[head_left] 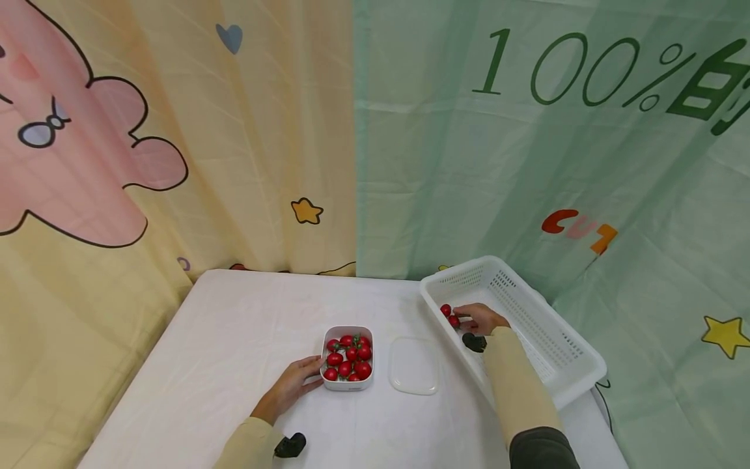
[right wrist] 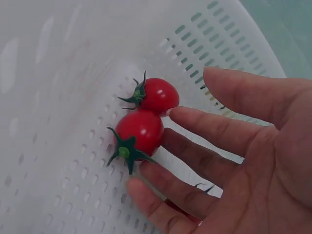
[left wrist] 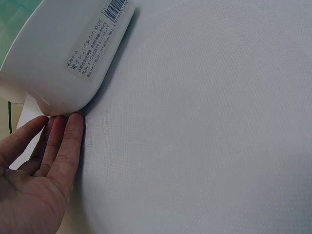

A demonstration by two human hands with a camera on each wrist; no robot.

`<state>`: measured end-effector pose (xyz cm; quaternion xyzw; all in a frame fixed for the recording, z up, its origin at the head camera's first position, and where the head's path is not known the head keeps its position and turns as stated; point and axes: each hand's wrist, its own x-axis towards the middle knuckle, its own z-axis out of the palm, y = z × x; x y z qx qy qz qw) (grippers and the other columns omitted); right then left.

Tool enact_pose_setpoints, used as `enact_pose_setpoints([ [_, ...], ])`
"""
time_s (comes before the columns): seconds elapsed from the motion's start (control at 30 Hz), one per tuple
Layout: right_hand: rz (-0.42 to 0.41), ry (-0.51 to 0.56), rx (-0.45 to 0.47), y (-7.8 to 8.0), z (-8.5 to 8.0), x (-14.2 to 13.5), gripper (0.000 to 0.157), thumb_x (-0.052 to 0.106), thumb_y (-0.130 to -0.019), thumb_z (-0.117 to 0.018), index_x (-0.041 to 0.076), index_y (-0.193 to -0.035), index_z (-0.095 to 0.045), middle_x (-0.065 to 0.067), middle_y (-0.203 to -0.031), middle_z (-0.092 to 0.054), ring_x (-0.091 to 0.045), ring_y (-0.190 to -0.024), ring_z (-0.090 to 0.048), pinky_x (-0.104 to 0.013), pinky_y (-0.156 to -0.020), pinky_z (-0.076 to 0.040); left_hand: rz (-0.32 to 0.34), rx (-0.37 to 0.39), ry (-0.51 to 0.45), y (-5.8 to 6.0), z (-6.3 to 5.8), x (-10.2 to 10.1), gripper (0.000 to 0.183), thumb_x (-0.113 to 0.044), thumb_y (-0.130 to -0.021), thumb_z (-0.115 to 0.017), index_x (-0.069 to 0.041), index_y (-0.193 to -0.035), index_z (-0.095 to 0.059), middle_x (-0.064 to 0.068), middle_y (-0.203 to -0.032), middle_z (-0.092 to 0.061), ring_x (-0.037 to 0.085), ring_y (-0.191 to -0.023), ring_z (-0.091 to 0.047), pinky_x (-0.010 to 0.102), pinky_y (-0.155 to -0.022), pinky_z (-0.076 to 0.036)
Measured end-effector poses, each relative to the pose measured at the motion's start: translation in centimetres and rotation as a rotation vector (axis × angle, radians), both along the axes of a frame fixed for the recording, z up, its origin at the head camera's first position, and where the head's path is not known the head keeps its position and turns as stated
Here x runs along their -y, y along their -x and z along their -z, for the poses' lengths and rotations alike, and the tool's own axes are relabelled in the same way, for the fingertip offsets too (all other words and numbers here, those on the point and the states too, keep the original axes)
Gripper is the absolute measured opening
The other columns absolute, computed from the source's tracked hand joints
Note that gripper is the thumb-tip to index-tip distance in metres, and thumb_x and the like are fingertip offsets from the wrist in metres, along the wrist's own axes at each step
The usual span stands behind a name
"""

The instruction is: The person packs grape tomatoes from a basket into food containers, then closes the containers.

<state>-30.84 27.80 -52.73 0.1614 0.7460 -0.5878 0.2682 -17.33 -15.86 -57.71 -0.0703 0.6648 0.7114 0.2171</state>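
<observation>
A white square container [head_left: 347,385] filled with several small red tomatoes [head_left: 344,369] stands on the table. My left hand [head_left: 291,385] touches its left side with extended fingertips; in the left wrist view those fingers [left wrist: 68,141] meet the container's corner [left wrist: 58,73], below a printed label. Inside the white basket, my right hand [head_left: 482,318] reaches toward two cherry tomatoes with green stems. In the right wrist view its spread fingers are right at the upper tomato [right wrist: 160,96] and the lower tomato [right wrist: 141,130], thumb apart. Another red tomato [right wrist: 183,210] is mostly hidden beneath the fingers.
The large perforated basket [head_left: 562,345] stands along the table's right side. A translucent square lid [head_left: 413,366] lies between it and the container. A white cloth covers the table [head_left: 246,326], and printed curtains [head_left: 410,163] hang behind.
</observation>
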Motion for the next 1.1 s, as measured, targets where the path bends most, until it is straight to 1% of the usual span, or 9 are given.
enact_pose_setpoints([
  [0.1, -0.046, 0.051, 0.014, -0.3, 0.2, -0.2, 0.029, 0.017, -0.098, -0.055, -0.005, -0.114, -0.064, -0.011, -0.103, -0.063, -0.018, -0.084, -0.06, -0.027, -0.078, -0.052, -0.001, -0.002, -0.004, 0.0, 0.0, 0.0, 0.06, -0.03, -0.099, -0.055, 0.015, -0.136, -0.039, 0.017, -0.124, -0.057, 0.02, -0.106, -0.056, 0.046, -0.102, -0.046],
  [0.17, -0.097, 0.073, 0.009, -0.5, 0.3, -0.3, 0.023, 0.016, -0.098, -0.054, 0.0, -0.104, -0.07, -0.007, -0.097, -0.065, -0.016, -0.081, -0.062, -0.028, -0.079, -0.054, -0.001, -0.003, -0.006, 0.0, 0.0, 0.0, 0.06, -0.029, -0.099, -0.055, 0.015, -0.136, -0.039, 0.017, -0.124, -0.057, 0.02, -0.106, -0.056, 0.046, -0.102, -0.046],
  [0.27, -0.174, 0.085, -0.003, -0.6, 0.4, -0.4, 0.022, 0.015, -0.099, -0.053, 0.006, -0.096, -0.072, -0.005, -0.094, -0.067, -0.017, -0.083, -0.064, -0.03, -0.082, -0.054, -0.005, -0.003, -0.001, 0.0, 0.0, 0.0, 0.06, -0.03, -0.099, -0.055, 0.015, -0.136, -0.04, 0.017, -0.124, -0.057, 0.02, -0.105, -0.056, 0.046, -0.101, -0.046],
  [0.47, -0.277, 0.045, -0.038, -0.6, 0.7, -0.6, 0.028, 0.016, -0.099, -0.052, -0.004, -0.111, -0.067, -0.009, -0.105, -0.068, -0.02, -0.094, -0.063, -0.039, -0.091, -0.051, -0.003, 0.001, 0.003, -0.1, -0.1, 0.0, 0.06, -0.032, -0.098, -0.056, 0.013, -0.136, -0.041, 0.016, -0.124, -0.057, 0.02, -0.106, -0.055, 0.046, -0.101, -0.046],
  [0.63, -0.337, 0.034, -0.058, -0.7, 0.8, -0.7, 0.03, 0.019, -0.099, -0.052, -0.003, -0.113, -0.067, -0.006, -0.104, -0.068, -0.017, -0.092, -0.062, -0.035, -0.086, -0.052, 0.008, -0.006, 0.001, 0.0, 0.0, 0.0, 0.06, -0.031, -0.099, -0.054, 0.014, -0.136, -0.039, 0.018, -0.126, -0.055, 0.02, -0.108, -0.055, 0.046, -0.102, -0.045],
  [0.73, -0.358, 0.048, -0.067, -0.7, 0.7, -1.0, 0.029, 0.017, -0.099, -0.053, -0.004, -0.112, -0.067, -0.003, -0.1, -0.068, -0.016, -0.091, -0.061, -0.032, -0.083, -0.053, 0.009, -0.006, -0.001, 0.1, 0.0, 0.0, 0.059, -0.03, -0.1, -0.053, 0.014, -0.136, -0.039, 0.019, -0.127, -0.054, 0.021, -0.108, -0.054, 0.046, -0.103, -0.045],
  [0.83, -0.387, 0.069, -0.088, -0.7, 0.6, -1.2, 0.03, 0.012, -0.098, -0.052, -0.008, -0.117, -0.064, -0.002, -0.1, -0.068, -0.015, -0.09, -0.061, -0.031, -0.081, -0.054, 0.002, -0.003, 0.007, 0.2, 0.1, -0.1, 0.058, -0.03, -0.1, -0.052, 0.014, -0.136, -0.04, 0.019, -0.126, -0.055, 0.022, -0.109, -0.054, 0.046, -0.102, -0.045],
  [0.97, -0.373, 0.087, -0.098, -0.9, 0.2, -1.2, 0.03, 0.005, -0.096, -0.054, -0.011, -0.121, -0.06, -0.003, -0.101, -0.068, -0.014, -0.086, -0.064, -0.03, -0.08, -0.056, -0.003, -0.002, 0.016, 0.2, 0.1, -0.1, 0.057, -0.029, -0.1, -0.052, 0.014, -0.136, -0.04, 0.019, -0.125, -0.055, 0.022, -0.108, -0.055, 0.046, -0.102, -0.046],
  [1.1, -0.327, 0.112, -0.092, -1.3, -0.4, -0.8, 0.028, 0.002, -0.094, -0.056, -0.01, -0.118, -0.062, -0.003, -0.096, -0.069, -0.012, -0.079, -0.064, -0.027, -0.075, -0.057, -0.006, 0.003, 0.02, 0.2, 0.2, -0.1, 0.057, -0.029, -0.1, -0.052, 0.014, -0.136, -0.04, 0.02, -0.126, -0.055, 0.021, -0.107, -0.055, 0.047, -0.102, -0.045],
])
